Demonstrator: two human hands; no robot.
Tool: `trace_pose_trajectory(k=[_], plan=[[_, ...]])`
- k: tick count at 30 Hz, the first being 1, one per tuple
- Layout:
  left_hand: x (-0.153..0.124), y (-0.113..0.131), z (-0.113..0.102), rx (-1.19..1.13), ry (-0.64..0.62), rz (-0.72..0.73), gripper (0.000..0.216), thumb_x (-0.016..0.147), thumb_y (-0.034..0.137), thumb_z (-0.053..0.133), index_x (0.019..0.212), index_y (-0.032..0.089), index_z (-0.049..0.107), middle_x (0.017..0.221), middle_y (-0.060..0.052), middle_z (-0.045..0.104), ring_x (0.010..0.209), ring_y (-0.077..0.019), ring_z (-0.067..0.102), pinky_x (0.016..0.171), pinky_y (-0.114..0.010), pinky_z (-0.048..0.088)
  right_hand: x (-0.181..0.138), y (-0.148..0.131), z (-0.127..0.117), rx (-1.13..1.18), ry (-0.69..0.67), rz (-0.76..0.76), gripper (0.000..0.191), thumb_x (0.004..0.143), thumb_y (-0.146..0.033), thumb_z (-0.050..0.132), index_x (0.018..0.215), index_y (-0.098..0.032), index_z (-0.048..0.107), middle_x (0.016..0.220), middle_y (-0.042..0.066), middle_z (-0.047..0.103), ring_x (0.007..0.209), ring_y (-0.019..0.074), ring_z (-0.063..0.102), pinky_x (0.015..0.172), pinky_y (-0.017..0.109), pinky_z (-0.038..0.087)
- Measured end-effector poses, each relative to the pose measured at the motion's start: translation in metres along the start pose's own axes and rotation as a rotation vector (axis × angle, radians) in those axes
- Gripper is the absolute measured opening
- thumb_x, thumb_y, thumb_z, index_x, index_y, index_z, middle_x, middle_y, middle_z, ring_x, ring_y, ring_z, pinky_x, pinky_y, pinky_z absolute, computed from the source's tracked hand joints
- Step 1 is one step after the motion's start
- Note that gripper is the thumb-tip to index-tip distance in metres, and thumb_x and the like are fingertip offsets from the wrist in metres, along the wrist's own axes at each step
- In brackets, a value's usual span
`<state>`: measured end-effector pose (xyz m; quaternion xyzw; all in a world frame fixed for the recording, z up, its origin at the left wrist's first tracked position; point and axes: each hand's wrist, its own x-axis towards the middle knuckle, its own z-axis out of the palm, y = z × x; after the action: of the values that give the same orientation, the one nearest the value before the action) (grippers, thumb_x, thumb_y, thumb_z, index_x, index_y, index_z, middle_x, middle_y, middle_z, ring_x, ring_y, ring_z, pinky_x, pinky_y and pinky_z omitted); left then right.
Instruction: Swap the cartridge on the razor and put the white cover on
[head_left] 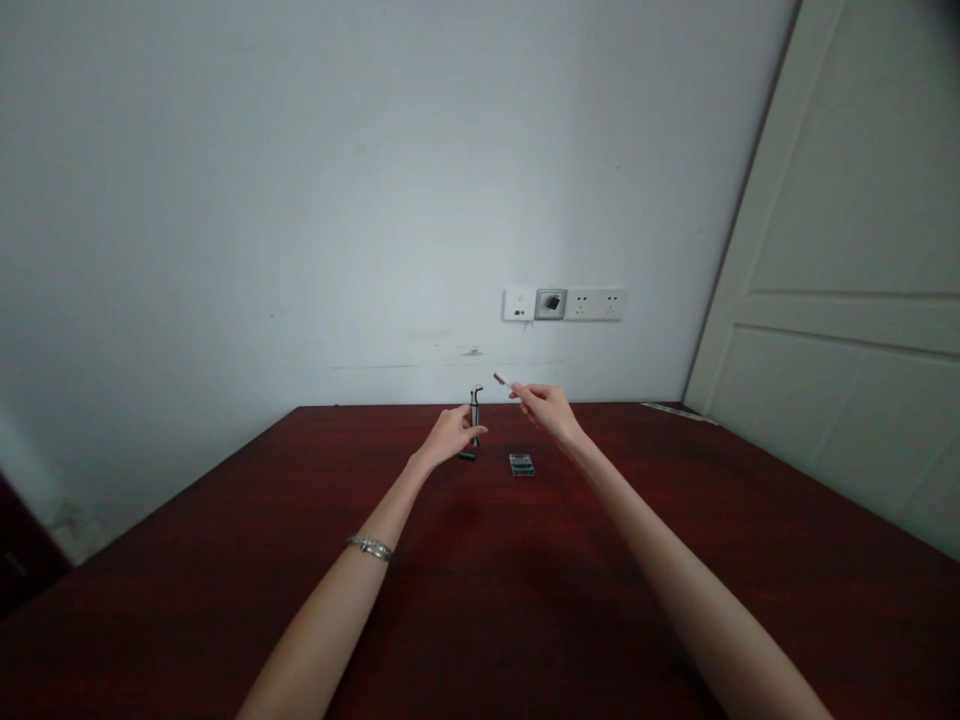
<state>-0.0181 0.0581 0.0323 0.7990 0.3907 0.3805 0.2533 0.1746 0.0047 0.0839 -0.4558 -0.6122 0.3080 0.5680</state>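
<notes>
White wall (300, 200) — red-brown table (487, 600)

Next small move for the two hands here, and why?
Probably bring the right hand left so its small white piece meets the top of the upright razor handle held by the left hand; a gap separates them.

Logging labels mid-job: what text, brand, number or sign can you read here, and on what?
None can be read.
Small case on the table: no legible print.
Upright tool in left hand: no marks visible.
Wall sockets: too small to tell.
</notes>
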Motion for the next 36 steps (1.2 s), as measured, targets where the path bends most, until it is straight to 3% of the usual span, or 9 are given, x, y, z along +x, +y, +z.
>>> trace_pose_trajectory(k=[8, 13, 17, 19, 24, 29, 32, 36], plan=[[0.000, 0.013, 0.005, -0.080, -0.022, 0.034, 0.024, 0.071, 0.035, 0.064, 0.074, 0.014, 0.052, 0.061, -0.001, 0.060, 0.054, -0.0151, 0.059, 0.049, -0.022, 0.040, 0.002, 0.018, 0.004, 0.029, -0.082, -0.020, 0.050, 0.068, -0.061, 0.056, 0.073, -0.011, 0.065, 0.049, -0.004, 0.045, 0.040, 0.0056, 0.034, 0.038, 0.020, 0.024], [-0.002, 0.019, 0.008, -0.177, -0.071, 0.082, 0.018, 0.072, 0.027, 0.062, 0.076, 0.013, 0.051, 0.065, -0.001, 0.060, 0.061, -0.0150, 0.060, 0.056, -0.023, 0.044, 0.003, 0.022, -0.001, 0.005, -0.021, -0.012, 0.052, 0.067, -0.062, 0.056, 0.072, -0.011, 0.066, 0.048, -0.004, 0.044, 0.041, 0.0057, 0.034, 0.039, 0.020, 0.025], [0.000, 0.020, 0.008, -0.232, -0.099, 0.081, 0.016, 0.072, 0.022, 0.061, 0.081, 0.012, 0.053, 0.070, -0.003, 0.061, 0.064, -0.0165, 0.063, 0.060, -0.026, 0.046, 0.001, 0.017, -0.002, 0.036, -0.152, -0.025, 0.048, 0.068, -0.059, 0.057, 0.075, -0.012, 0.066, 0.050, -0.004, 0.046, 0.040, 0.0052, 0.034, 0.039, 0.020, 0.023], [0.000, 0.023, 0.006, -0.262, -0.152, 0.069, 0.016, 0.072, 0.022, 0.060, 0.082, 0.012, 0.052, 0.068, -0.004, 0.062, 0.062, -0.0169, 0.063, 0.060, -0.026, 0.046, 0.001, 0.016, -0.004, 0.019, -0.175, -0.024, 0.047, 0.068, -0.058, 0.058, 0.073, -0.012, 0.066, 0.049, -0.004, 0.047, 0.040, 0.0050, 0.033, 0.039, 0.020, 0.023], [-0.003, 0.033, -0.007, -0.500, -0.388, -0.030, 0.018, 0.073, 0.023, 0.061, 0.076, 0.012, 0.048, 0.061, -0.005, 0.063, 0.057, -0.0182, 0.064, 0.059, -0.029, 0.047, 0.007, 0.019, -0.021, -0.035, -0.032, -0.045, 0.049, 0.068, -0.060, 0.057, 0.073, -0.012, 0.066, 0.049, -0.003, 0.048, 0.039, 0.0056, 0.034, 0.039, 0.021, 0.024], [-0.007, 0.034, -0.013, -0.605, -0.470, -0.055, 0.019, 0.072, 0.022, 0.063, 0.077, 0.012, 0.048, 0.064, -0.008, 0.066, 0.061, -0.0194, 0.065, 0.063, -0.032, 0.048, 0.004, 0.004, -0.034, -0.284, -0.151, -0.257, 0.043, 0.074, -0.054, 0.055, 0.073, -0.014, 0.067, 0.059, 0.002, 0.060, 0.048, 0.0100, 0.046, 0.049, 0.023, 0.035], [-0.007, 0.031, -0.011, -0.574, -0.459, -0.031, 0.020, 0.072, 0.023, 0.064, 0.076, 0.012, 0.049, 0.064, -0.008, 0.066, 0.063, -0.0186, 0.065, 0.065, -0.031, 0.047, -0.002, -0.010, -0.030, -0.448, -0.203, -0.417, 0.034, 0.078, -0.047, 0.055, 0.076, -0.016, 0.070, 0.071, 0.005, 0.067, 0.063, 0.0148, 0.055, 0.062, 0.025, 0.040], [-0.005, 0.029, -0.008, -0.538, -0.442, -0.038, 0.021, 0.072, 0.024, 0.065, 0.074, 0.012, 0.049, 0.063, -0.006, 0.065, 0.062, -0.0177, 0.065, 0.063, -0.030, 0.047, -0.009, -0.021, -0.023, -0.561, -0.220, -0.511, 0.026, 0.081, -0.041, 0.055, 0.083, -0.020, 0.071, 0.087, 0.007, 0.069, 0.078, 0.0183, 0.059, 0.072, 0.027, 0.040]])
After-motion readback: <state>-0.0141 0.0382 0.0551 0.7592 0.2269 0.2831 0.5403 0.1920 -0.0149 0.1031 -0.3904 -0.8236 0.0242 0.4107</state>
